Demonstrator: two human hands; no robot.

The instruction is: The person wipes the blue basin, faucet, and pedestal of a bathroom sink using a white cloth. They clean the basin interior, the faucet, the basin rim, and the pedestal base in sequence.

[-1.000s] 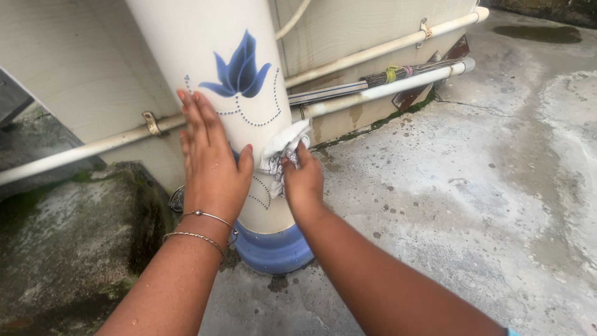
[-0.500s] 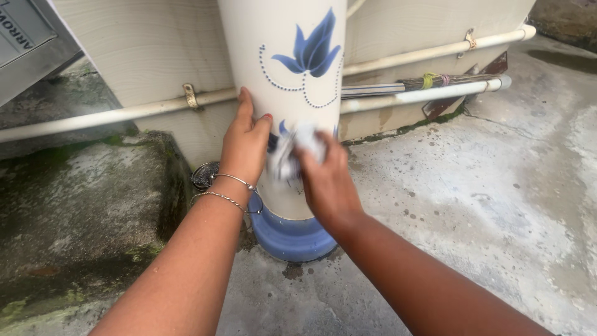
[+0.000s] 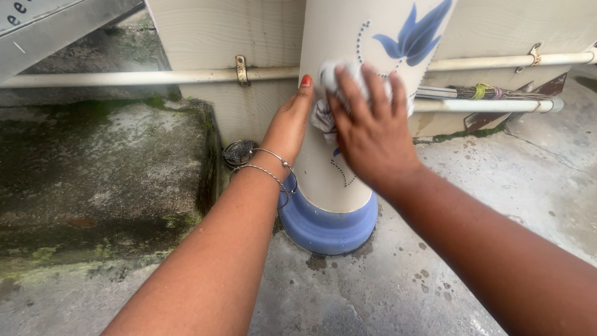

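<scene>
Head view: at far left a mossy concrete ledge [image 3: 106,168] takes up more of the frame than it did half a second ago, and a grey metal panel [image 3: 56,22] shows in the top corner. A white pipe [image 3: 149,78] runs along the pale wall, held by a metal clamp [image 3: 241,70].

The left hand [image 3: 287,127] lies flat against the left side of the tall cream vase [image 3: 348,112], fingers straight and together, holding nothing; two thin bangles [image 3: 270,169] circle the wrist. Earlier this hand sat lower on the vase; now its red-nailed fingertip reaches the level of the pipe.

The vase stands upright on the wet concrete floor [image 3: 435,274], its blue base [image 3: 326,227] just below the hands.

The right hand [image 3: 372,134] presses a crumpled white cloth [image 3: 339,93] against the vase front, fingers spread wide over it. The cloth has moved up, now just below the blue flower print [image 3: 413,37].

Further right, a broom [image 3: 491,93] lies against a second pipe [image 3: 491,106].
</scene>
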